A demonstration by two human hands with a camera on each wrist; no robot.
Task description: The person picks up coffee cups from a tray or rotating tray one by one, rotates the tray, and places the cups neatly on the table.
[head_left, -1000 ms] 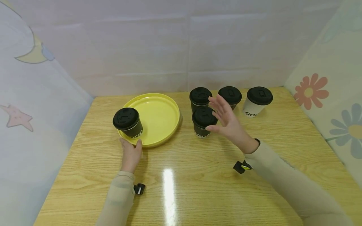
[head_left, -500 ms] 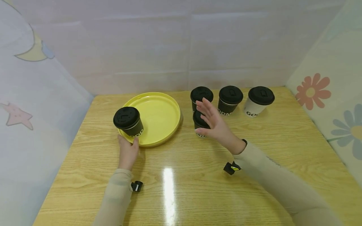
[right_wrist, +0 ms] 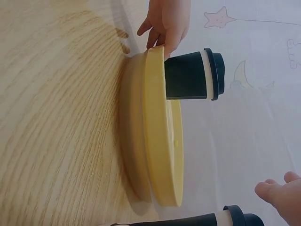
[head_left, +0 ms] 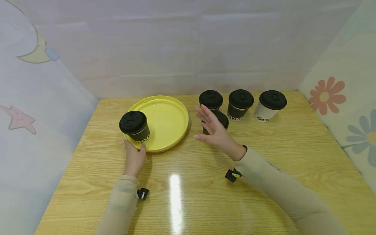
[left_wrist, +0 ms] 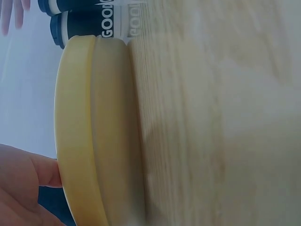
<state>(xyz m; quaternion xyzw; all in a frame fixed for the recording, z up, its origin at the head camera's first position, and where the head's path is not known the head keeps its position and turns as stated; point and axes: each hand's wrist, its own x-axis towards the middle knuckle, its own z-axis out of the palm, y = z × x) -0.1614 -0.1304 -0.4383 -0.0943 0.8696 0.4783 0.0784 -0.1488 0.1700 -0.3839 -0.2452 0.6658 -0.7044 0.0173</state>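
Observation:
A round yellow tray [head_left: 167, 127] with a raised rim lies on the table. Upright near its left front edge is a dark paper coffee cup [head_left: 135, 127] with a black lid. My left hand [head_left: 135, 160] grips the tray's rim just in front of that cup; the right wrist view shows the left hand's thumb [right_wrist: 174, 44] over the rim. My right hand [head_left: 218, 135] hovers with fingers spread and holds nothing. Behind it, partly hidden, stands another dark lidded cup [head_left: 222, 120]. Whether the right hand touches this cup is unclear, though the right wrist view suggests a gap.
In a row at the back right stand two dark cups, one left [head_left: 211, 99] and one middle [head_left: 239, 107], and a white cup [head_left: 264, 112] with a black lid. A pale back wall [head_left: 158, 49] and patterned side sheets [head_left: 346, 130] border the wooden table [head_left: 199, 189].
My right hand has moved left across the front dark cup, toward the tray, with fingers still spread. The left hand, the tray and the cups have hardly moved.

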